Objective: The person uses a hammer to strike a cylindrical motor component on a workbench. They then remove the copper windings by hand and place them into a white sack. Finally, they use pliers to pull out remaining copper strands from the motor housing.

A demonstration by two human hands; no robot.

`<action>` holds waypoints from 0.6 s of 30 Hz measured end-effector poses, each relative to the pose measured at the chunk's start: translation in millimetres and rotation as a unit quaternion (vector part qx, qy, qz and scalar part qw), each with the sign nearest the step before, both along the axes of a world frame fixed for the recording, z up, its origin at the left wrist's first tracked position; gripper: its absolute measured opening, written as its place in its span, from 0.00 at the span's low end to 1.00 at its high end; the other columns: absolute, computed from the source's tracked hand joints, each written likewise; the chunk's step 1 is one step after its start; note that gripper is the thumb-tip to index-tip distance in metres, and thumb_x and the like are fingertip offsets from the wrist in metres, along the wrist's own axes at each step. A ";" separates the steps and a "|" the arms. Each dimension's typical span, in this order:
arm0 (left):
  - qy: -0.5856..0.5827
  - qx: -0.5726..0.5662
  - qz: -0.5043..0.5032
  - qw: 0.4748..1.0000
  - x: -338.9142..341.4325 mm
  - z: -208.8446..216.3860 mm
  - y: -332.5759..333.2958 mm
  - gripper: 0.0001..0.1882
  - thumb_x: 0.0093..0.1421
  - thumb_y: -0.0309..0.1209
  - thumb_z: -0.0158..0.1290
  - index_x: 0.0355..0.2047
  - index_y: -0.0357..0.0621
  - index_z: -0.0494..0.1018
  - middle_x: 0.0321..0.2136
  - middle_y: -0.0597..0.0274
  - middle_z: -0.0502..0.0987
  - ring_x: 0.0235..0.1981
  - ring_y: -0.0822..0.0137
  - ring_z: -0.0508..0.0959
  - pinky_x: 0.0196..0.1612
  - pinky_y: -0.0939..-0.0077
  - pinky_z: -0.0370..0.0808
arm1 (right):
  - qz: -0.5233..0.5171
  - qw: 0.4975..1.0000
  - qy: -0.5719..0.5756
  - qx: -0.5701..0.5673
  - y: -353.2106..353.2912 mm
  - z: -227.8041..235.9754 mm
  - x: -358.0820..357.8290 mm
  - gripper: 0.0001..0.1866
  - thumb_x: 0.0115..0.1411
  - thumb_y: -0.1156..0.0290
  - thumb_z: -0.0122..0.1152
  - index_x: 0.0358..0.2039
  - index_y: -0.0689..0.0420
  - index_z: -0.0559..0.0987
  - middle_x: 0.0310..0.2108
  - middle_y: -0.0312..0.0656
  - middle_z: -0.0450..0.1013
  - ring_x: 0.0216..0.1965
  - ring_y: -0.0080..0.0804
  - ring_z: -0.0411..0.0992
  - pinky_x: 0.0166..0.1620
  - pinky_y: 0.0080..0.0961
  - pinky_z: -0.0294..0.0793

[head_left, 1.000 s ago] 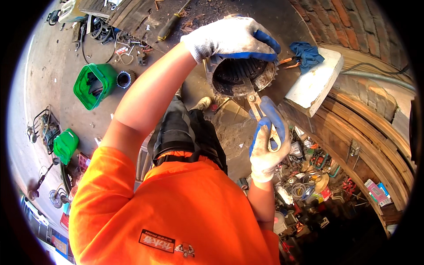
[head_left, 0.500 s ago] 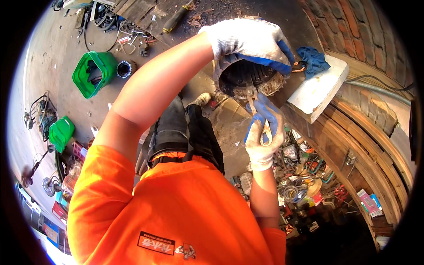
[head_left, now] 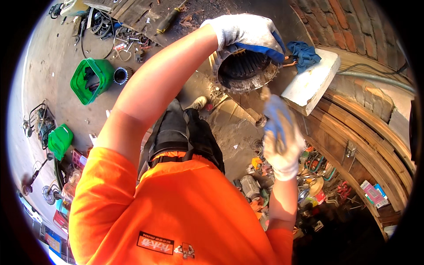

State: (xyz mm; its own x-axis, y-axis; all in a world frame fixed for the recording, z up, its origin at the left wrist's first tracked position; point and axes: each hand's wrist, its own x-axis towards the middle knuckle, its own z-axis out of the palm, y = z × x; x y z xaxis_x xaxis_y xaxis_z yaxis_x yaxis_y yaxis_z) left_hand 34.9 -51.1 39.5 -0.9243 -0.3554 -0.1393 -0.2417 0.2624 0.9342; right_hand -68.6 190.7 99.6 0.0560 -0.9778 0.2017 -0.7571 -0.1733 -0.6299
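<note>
My left hand [head_left: 254, 35], in a white and blue work glove, curls over the top rim of a dirty, hollow round metal housing [head_left: 232, 86] that looks like a motor casing. The housing tilts with its dark opening toward me, and ribs or slots show inside. My right hand [head_left: 282, 132], gloved alike, is just below and right of the opening, apart from it. Motion smears its fingers, but they are closed round pliers [head_left: 266, 94], whose blurred tip points up toward the housing. The pliers' handles are mostly hidden.
A white block [head_left: 311, 84] with a blue rag [head_left: 304, 56] lies at the right by the brick wall. A screwdriver [head_left: 170, 20] is at the far side. Left stand a green bucket [head_left: 104, 77] and a toothed metal ring [head_left: 121, 75]. Loose parts and an electric motor [head_left: 250, 187] crowd the lower right.
My right hand has drawn the pliers out of the housing's opening, moving right and down toward me. My left hand stays on the housing's rim. The whole view has shifted slightly.
</note>
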 end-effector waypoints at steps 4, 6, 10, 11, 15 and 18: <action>-0.027 0.012 0.012 0.999 -2.9 3.0 -0.5 0.25 0.50 0.51 0.60 0.43 0.49 0.81 0.38 0.54 0.82 0.39 0.59 0.82 0.46 0.68 0.77 | -0.001 0.993 0.102 0.067 2.4 30.0 -1.3 0.21 0.61 0.69 0.55 0.53 0.68 0.72 0.54 0.59 0.68 0.50 0.55 0.73 0.52 0.42 0.76; -0.031 0.006 0.033 0.999 -1.4 9.9 3.7 0.25 0.49 0.51 0.59 0.40 0.47 0.81 0.34 0.54 0.82 0.34 0.60 0.81 0.41 0.68 0.77 | 0.054 0.983 0.129 0.119 0.5 33.7 -4.3 0.23 0.61 0.69 0.56 0.53 0.68 0.71 0.54 0.59 0.68 0.51 0.58 0.71 0.53 0.44 0.73; -0.034 0.022 0.057 0.998 -5.4 9.1 5.9 0.24 0.50 0.51 0.59 0.37 0.44 0.81 0.29 0.54 0.81 0.29 0.61 0.79 0.36 0.68 0.76 | 0.112 0.962 0.199 0.148 -5.5 34.8 -1.3 0.26 0.54 0.69 0.60 0.54 0.62 0.73 0.49 0.57 0.70 0.48 0.56 0.71 0.54 0.45 0.70; -0.044 0.028 0.050 0.997 -5.6 9.8 3.8 0.25 0.50 0.51 0.58 0.39 0.45 0.81 0.32 0.53 0.82 0.32 0.59 0.81 0.39 0.67 0.77 | 0.125 0.956 0.220 0.151 -9.4 33.8 -0.1 0.27 0.51 0.72 0.61 0.54 0.59 0.74 0.47 0.55 0.71 0.48 0.53 0.71 0.54 0.44 0.70; -0.035 0.018 0.033 0.999 2.9 19.3 0.7 0.25 0.50 0.51 0.57 0.40 0.47 0.82 0.35 0.51 0.82 0.35 0.58 0.83 0.41 0.66 0.78 | 0.160 0.953 0.207 0.151 -24.7 32.6 1.3 0.29 0.47 0.77 0.62 0.54 0.59 0.74 0.47 0.51 0.72 0.47 0.52 0.71 0.54 0.45 0.70; -0.039 0.017 0.040 0.998 1.9 11.3 0.8 0.25 0.50 0.51 0.57 0.41 0.46 0.82 0.36 0.51 0.82 0.36 0.58 0.83 0.42 0.66 0.78 | 0.169 0.951 0.207 0.157 -29.0 30.4 0.5 0.31 0.44 0.79 0.62 0.54 0.58 0.74 0.47 0.50 0.72 0.47 0.51 0.70 0.54 0.44 0.70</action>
State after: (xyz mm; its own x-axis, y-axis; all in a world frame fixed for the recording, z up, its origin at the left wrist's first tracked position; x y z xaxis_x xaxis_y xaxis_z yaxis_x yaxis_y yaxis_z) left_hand 36.9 -50.3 50.8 -0.8793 -0.4213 -0.2222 -0.3321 0.2078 0.9201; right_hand -68.1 161.7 129.9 0.3896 -0.8980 -0.2048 -0.8857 -0.3043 -0.3505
